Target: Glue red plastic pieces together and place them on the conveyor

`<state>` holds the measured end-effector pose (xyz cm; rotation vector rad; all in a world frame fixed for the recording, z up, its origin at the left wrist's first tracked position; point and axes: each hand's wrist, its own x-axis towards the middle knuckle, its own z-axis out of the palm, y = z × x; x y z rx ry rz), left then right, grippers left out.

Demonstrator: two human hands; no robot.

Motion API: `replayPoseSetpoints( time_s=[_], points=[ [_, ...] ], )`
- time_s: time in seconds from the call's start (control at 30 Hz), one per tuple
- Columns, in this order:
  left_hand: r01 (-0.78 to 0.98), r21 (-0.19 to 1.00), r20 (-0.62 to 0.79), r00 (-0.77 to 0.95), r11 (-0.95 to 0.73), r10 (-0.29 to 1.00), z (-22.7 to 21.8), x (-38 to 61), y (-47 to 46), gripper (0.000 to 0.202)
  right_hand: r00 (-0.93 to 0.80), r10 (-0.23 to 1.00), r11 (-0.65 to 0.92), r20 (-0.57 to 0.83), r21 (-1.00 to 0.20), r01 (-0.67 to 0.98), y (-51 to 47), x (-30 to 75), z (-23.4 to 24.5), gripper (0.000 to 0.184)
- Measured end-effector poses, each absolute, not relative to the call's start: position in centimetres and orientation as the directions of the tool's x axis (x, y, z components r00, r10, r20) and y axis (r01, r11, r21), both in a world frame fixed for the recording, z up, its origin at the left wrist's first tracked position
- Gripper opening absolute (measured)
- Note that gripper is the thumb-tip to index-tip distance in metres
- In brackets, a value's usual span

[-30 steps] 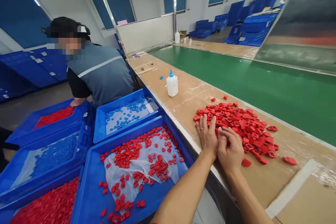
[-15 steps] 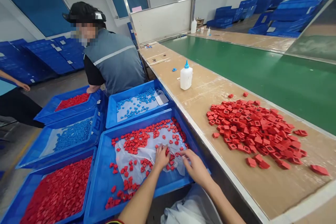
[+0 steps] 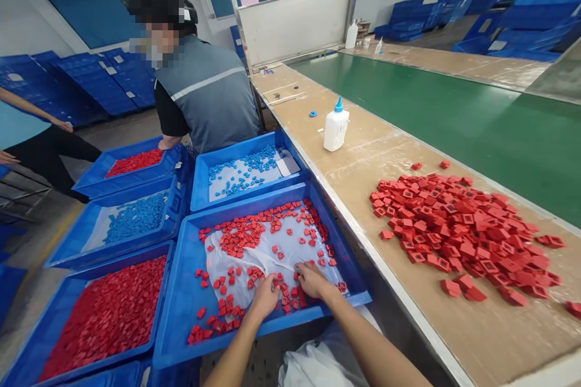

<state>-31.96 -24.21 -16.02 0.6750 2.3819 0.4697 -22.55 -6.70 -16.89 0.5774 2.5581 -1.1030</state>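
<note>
Both my hands are down in the near blue tray [image 3: 181, 308], which holds small red plastic parts [image 3: 245, 236] scattered over a clear plastic sheet [image 3: 272, 254]. My left hand [image 3: 264, 295] is cupped over red parts near the tray's front edge, fingers curled. My right hand [image 3: 312, 279] lies just beside it, fingers bent and pressed onto more red parts. What either hand holds is hidden under the fingers. A big heap of the same red parts [image 3: 463, 227] lies on the cardboard-covered bench [image 3: 363, 157] to the right.
Other blue trays hold blue parts [image 3: 245, 170], [image 3: 136, 224] and red parts [image 3: 106, 314], [image 3: 134, 162]. A white glue bottle [image 3: 336, 127] stands on the bench beside a green conveyor belt [image 3: 454, 115]. A seated person in a grey vest [image 3: 204, 94] is ahead; another person's arm [image 3: 34, 110] shows at left.
My hands left the red heap on the bench, went down left into the near blue tray, and have drawn together toward its front edge. The view swung left and down.
</note>
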Motion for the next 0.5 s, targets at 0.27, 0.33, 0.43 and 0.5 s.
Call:
replayPoseSetpoints(
  time_s=[0.27,0.33,0.43,0.5],
  points=[
    [0.259,0.303,-0.502,-0.774,0.917,0.385,-16.0,-30.9,-24.7,0.046,-0.793,0.219,0.639,-0.568,-0.531,0.557,-8.3,-21.8,-17.1,0.030],
    [0.254,0.296,-0.501,-0.779,0.921,0.376,-15.9,-30.9,-24.5,0.052,-0.781,0.208,0.626,-0.589,-0.533,0.569,-8.2,-21.6,-17.2,0.031],
    [0.245,0.315,-0.526,-0.759,0.917,0.383,-15.5,-31.0,-24.0,0.052,-0.766,0.183,0.601,-0.616,-0.547,0.583,-8.1,-21.5,-17.6,0.033],
    [0.224,0.339,-0.549,-0.742,0.914,0.385,-15.0,-31.0,-23.8,0.048,-0.768,0.166,0.590,-0.618,-0.562,0.579,-8.2,-21.4,-17.9,0.033]
  ],
)
